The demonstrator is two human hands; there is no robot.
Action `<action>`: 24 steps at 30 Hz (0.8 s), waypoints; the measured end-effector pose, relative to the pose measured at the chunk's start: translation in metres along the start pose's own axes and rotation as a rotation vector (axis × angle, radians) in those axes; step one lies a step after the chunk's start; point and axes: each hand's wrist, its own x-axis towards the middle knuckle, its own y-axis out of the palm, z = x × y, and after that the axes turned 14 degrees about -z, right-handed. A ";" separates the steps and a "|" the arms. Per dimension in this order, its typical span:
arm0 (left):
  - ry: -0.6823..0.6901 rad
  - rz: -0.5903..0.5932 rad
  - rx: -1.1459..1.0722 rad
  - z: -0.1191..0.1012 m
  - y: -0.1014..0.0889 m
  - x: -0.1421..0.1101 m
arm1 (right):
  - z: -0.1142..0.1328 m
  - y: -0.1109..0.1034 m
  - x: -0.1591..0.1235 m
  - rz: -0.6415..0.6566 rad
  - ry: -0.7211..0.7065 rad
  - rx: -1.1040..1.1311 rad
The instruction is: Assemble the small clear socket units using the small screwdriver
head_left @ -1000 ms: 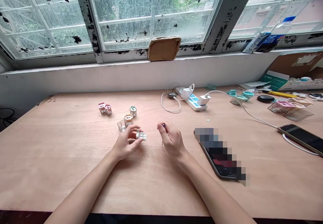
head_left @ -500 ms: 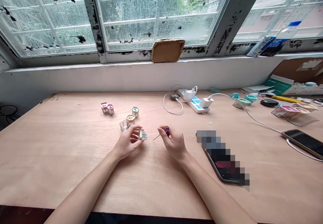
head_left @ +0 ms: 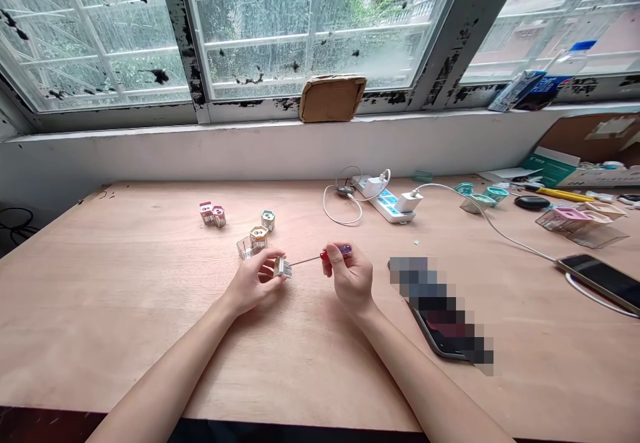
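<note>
Fingers and thumb of my left hand grip a small pale block with clear prongs, its pronged side turned right. My right hand is closed around the red and purple handle of a screwdriver. The thin shaft points left, and its tip reaches the block's pronged side; whether it touches cannot be made out. Just beyond my left hand stand a clear open case, an orange-topped hexagonal case and a green-topped one.
Two pink-topped cases stand further left. A power strip with chargers and white cables lies at the back. On the right are a phone, another phone, teal pieces, pink and clear pieces and a cardboard box.
The screwdriver has swung from pointing down-left to nearly level, its tip now at the block. My right hand has shifted slightly right and turned. The left hand has barely moved.
</note>
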 end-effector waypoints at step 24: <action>-0.057 -0.003 -0.014 -0.001 0.000 0.000 | 0.002 0.000 -0.001 0.018 0.000 -0.021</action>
